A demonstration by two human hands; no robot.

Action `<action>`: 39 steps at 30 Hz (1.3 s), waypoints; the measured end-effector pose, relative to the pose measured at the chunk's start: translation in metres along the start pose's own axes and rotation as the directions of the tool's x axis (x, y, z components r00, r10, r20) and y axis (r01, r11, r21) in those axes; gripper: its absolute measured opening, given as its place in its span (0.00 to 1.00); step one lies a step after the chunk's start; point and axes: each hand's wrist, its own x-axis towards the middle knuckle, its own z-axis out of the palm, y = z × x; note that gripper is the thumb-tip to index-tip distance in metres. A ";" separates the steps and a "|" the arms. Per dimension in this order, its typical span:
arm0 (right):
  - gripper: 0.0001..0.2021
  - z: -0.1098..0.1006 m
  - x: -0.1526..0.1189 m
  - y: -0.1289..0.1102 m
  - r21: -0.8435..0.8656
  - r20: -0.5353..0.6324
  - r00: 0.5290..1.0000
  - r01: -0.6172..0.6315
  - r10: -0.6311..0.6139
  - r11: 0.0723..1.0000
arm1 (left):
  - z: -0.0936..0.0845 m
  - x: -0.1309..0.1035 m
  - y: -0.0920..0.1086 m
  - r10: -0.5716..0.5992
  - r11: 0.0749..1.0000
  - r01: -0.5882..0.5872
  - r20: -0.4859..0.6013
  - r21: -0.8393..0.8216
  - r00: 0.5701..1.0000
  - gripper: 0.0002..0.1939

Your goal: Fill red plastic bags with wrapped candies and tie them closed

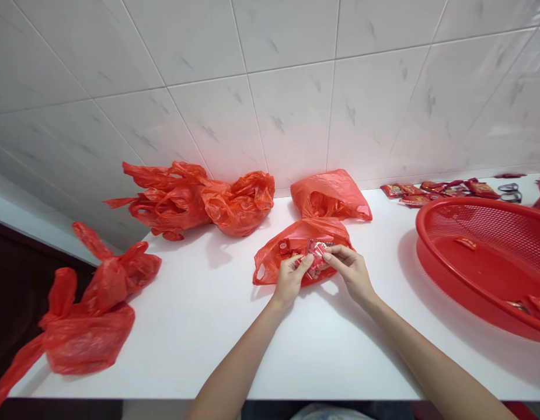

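Near the middle of the white table, a red plastic bag (pixel 270 248) lies with its mouth spread open, and several small red packets (pixel 286 247) show inside. Just over that opening, my left hand (pixel 291 279) pinches a small red and white packet (pixel 316 249) between thumb and fingers. My right hand (pixel 351 269) has its thumb and index finger closed on the right side of the same packet. Part of the packet is covered by my fingertips, and its print is too small to read.
A red mesh basket (pixel 431 256) with a few packets stands at the right. Behind it lie several red packets (pixel 482 188) and a pair of scissors (pixel 509 192). Filled red bags (pixel 331 192) line the tiled wall. Knotted red bags (pixel 88 341) sit at the left edge.
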 end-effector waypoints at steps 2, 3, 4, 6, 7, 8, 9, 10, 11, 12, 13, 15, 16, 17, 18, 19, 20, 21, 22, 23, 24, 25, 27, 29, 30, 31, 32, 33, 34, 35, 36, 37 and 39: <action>0.16 0.000 0.000 0.000 0.012 0.013 1.000 -0.009 0.009 1.000 | -0.001 0.001 0.002 -0.006 1.000 0.006 -0.022 -0.023 1.000 0.26; 0.16 0.000 0.000 0.000 0.015 0.010 1.000 -0.007 0.007 1.000 | -0.002 0.002 0.003 -0.011 0.999 0.011 -0.016 -0.030 1.000 0.26; 0.16 -0.001 0.000 0.001 0.014 0.009 1.000 -0.006 0.006 1.000 | -0.002 0.002 0.004 -0.019 0.999 0.019 -0.002 -0.038 1.000 0.26; 0.16 -0.001 0.000 0.001 0.010 0.009 1.000 -0.007 0.007 1.000 | -0.003 0.002 0.005 -0.055 0.997 0.058 0.044 -0.057 0.998 0.25; 0.16 -0.001 0.001 0.002 0.006 0.005 1.000 -0.005 0.005 1.000 | -0.003 0.001 0.006 -0.079 0.994 0.083 0.065 -0.064 0.995 0.24; 0.16 -0.002 0.001 0.002 -0.002 -0.001 1.000 0.001 -0.001 1.000 | -0.003 0.001 0.006 -0.101 0.992 0.106 0.081 -0.066 0.992 0.24; 0.16 -0.002 0.001 0.002 -0.010 -0.011 1.000 0.011 -0.011 1.000 | -0.002 0.000 0.007 -0.116 0.991 0.122 0.094 -0.062 0.989 0.24; 0.16 -0.003 0.001 0.002 -0.018 -0.023 0.999 0.023 -0.024 1.000 | -0.002 0.000 0.008 -0.121 0.990 0.127 0.105 -0.053 0.987 0.23; 0.16 -0.003 0.002 0.002 -0.026 -0.032 0.999 0.034 -0.034 0.999 | -0.002 -0.001 0.008 -0.118 0.992 0.123 0.117 -0.040 0.986 0.23; 0.16 -0.004 0.002 0.002 -0.035 -0.035 0.999 0.039 -0.040 0.999 | -0.002 -0.001 0.009 -0.108 0.993 0.113 0.127 -0.026 0.986 0.22; 0.16 -0.004 0.002 0.002 -0.044 -0.037 0.998 0.042 -0.043 0.998 | -0.002 -0.001 0.009 -0.098 0.995 0.101 0.140 -0.015 0.985 0.22; 0.16 -0.005 0.002 0.002 -0.063 -0.041 0.998 0.044 -0.047 0.997 | -0.003 -0.001 0.009 -0.082 0.997 0.083 0.160 -0.004 0.984 0.21; 0.16 -0.005 0.002 0.001 -0.070 -0.043 0.998 0.046 -0.049 0.996 | -0.003 -0.001 0.009 -0.077 0.997 0.078 0.168 -0.002 0.983 0.21; 0.16 -0.006 0.002 0.001 -0.074 -0.044 0.998 0.048 -0.051 0.996 | -0.004 0.000 0.009 -0.073 0.997 0.075 0.175 -0.002 0.982 0.21; 0.16 -0.006 0.002 0.001 -0.073 -0.046 0.998 0.049 -0.053 0.996 | -0.004 0.000 0.009 -0.071 0.997 0.073 0.182 -0.001 0.981 0.21; 0.17 -0.006 0.002 0.001 -0.070 -0.047 0.998 0.050 -0.053 0.996 | -0.004 0.000 0.009 -0.072 0.997 0.074 0.185 -0.001 0.980 0.21; 0.17 -0.006 0.002 0.001 -0.065 -0.047 0.998 0.049 -0.052 0.997 | -0.004 -0.001 0.009 -0.077 0.997 0.079 0.184 -0.002 0.980 0.21; 0.17 -0.005 0.002 0.001 -0.060 -0.045 0.998 0.047 -0.050 0.997 | -0.004 -0.001 0.010 -0.085 0.996 0.087 0.177 -0.005 0.981 0.21; 0.17 -0.005 0.002 0.001 -0.056 -0.043 0.998 0.045 -0.047 0.997 | -0.004 -0.001 0.010 -0.094 0.995 0.097 0.168 -0.008 0.981 0.20; 0.16 -0.005 0.002 0.001 -0.055 -0.039 0.998 0.043 -0.045 0.998 | -0.004 -0.002 0.010 -0.103 0.994 0.106 0.159 -0.008 0.982 0.20; 0.16 -0.005 0.002 0.001 -0.057 -0.038 0.998 0.043 -0.046 0.997 | -0.005 -0.002 0.010 -0.110 0.994 0.112 0.151 -0.005 0.982 0.20; 0.16 -0.005 0.002 0.001 -0.063 -0.040 0.998 0.045 -0.047 0.997 | -0.005 -0.002 0.010 -0.113 0.993 0.114 0.144 -0.004 0.983 0.20; 0.17 -0.004 0.002 0.001 -0.076 -0.049 0.997 0.054 -0.058 0.996 | -0.005 -0.002 0.009 -0.110 0.994 0.112 0.133 -0.007 0.985 0.20; 0.17 -0.004 0.002 0.001 -0.084 -0.057 0.996 0.070 -0.075 0.994 | -0.005 -0.001 0.007 -0.105 0.994 0.109 0.124 -0.021 0.987 0.20; 0.16 -0.004 0.002 0.001 -0.085 -0.057 0.995 0.077 -0.082 0.993 | -0.005 -0.001 0.007 -0.104 0.994 0.108 0.120 -0.031 0.987 0.20; 0.16 -0.004 0.002 0.001 -0.088 -0.054 0.995 0.082 -0.087 0.993 | -0.004 0.000 0.006 -0.105 0.993 0.110 0.115 -0.042 0.988 0.20; 0.17 -0.004 0.002 0.001 -0.094 -0.051 0.994 0.087 -0.092 0.992 | -0.004 0.000 0.005 -0.108 0.992 0.115 0.110 -0.057 0.988 0.20; 0.17 -0.004 0.002 0.002 -0.103 -0.050 0.994 0.092 -0.098 0.990 | -0.003 0.001 0.004 -0.112 0.990 0.120 0.104 -0.076 0.988 0.21; 0.17 -0.004 0.002 0.002 -0.117 -0.052 0.993 0.099 -0.106 0.988 | -0.003 0.001 0.004 -0.115 0.987 0.125 0.097 -0.101 0.989 0.22; 0.17 -0.003 0.002 0.002 -0.134 -0.057 0.991 0.109 -0.118 0.985 | -0.002 0.001 0.004 -0.120 0.983 0.131 0.093 -0.131 0.988 0.22; 0.17 -0.003 0.002 0.002 -0.152 -0.064 0.989 0.122 -0.133 0.981 | -0.002 0.002 0.004 -0.126 0.976 0.139 0.089 -0.167 0.988 0.23; 0.16 -0.003 0.002 0.001 -0.172 -0.073 0.986 0.138 -0.153 0.975 | -0.002 0.002 0.004 -0.133 0.967 0.148 0.087 -0.206 0.987 0.24; 0.16 -0.003 0.002 0.000 -0.214 -0.085 0.976 0.177 -0.199 0.961 | -0.002 0.003 0.005 -0.157 0.944 0.174 0.083 -0.281 0.984 0.26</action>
